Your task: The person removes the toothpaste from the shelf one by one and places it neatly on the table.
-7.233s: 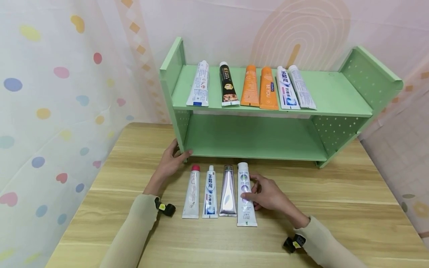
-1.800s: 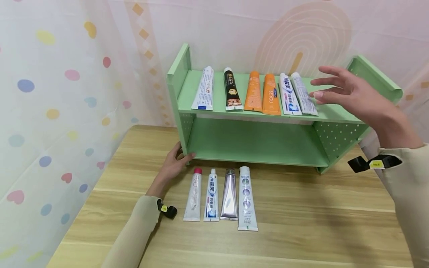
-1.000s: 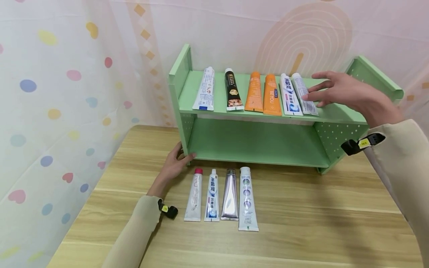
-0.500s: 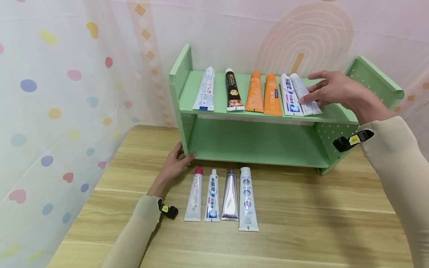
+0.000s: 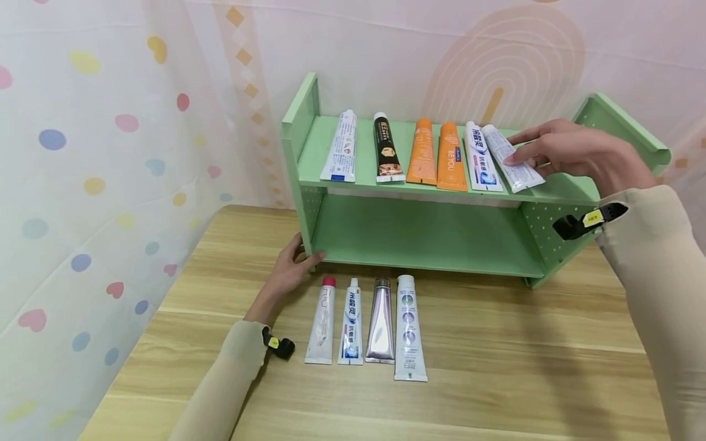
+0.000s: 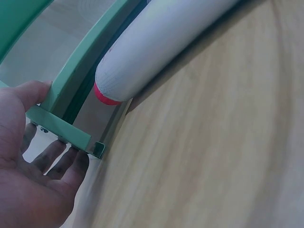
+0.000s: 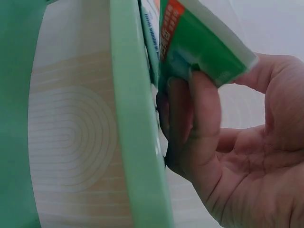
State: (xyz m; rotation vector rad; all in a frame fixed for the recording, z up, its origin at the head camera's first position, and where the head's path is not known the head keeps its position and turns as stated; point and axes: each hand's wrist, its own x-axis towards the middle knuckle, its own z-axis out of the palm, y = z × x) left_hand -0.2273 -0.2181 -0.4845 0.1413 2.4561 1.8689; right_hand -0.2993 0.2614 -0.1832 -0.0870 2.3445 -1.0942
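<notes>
My right hand [image 5: 573,150] pinches the rightmost toothpaste tube [image 5: 510,160] on the upper board of a green two-tier shelf [image 5: 419,236]. This tube lies slanted, its crimped end swung right and apart from the blue-and-white tube [image 5: 481,158] beside it. In the right wrist view its green underside [image 7: 204,42] shows above my curled fingers, with the crimped end raised off the shelf edge. My left hand [image 5: 288,269] grips the shelf's lower left corner, thumb on the front and fingers behind; the left wrist view shows this green corner [image 6: 61,126] between them.
Left along the upper board lie a white tube [image 5: 340,147], a black tube [image 5: 387,150] and two orange tubes, one labelled BEYOU [image 5: 452,158]. On the wooden table [image 5: 496,380], before the shelf, lie a red-capped tube [image 5: 321,324], a blue-and-white tube [image 5: 351,324], a silver tube [image 5: 380,324] and a large white tube [image 5: 410,331].
My right hand has risen from the large white tube on the table to the shelf and taken hold of the rightmost tube, turning its crimped end rightward. My left hand stays on the corner.
</notes>
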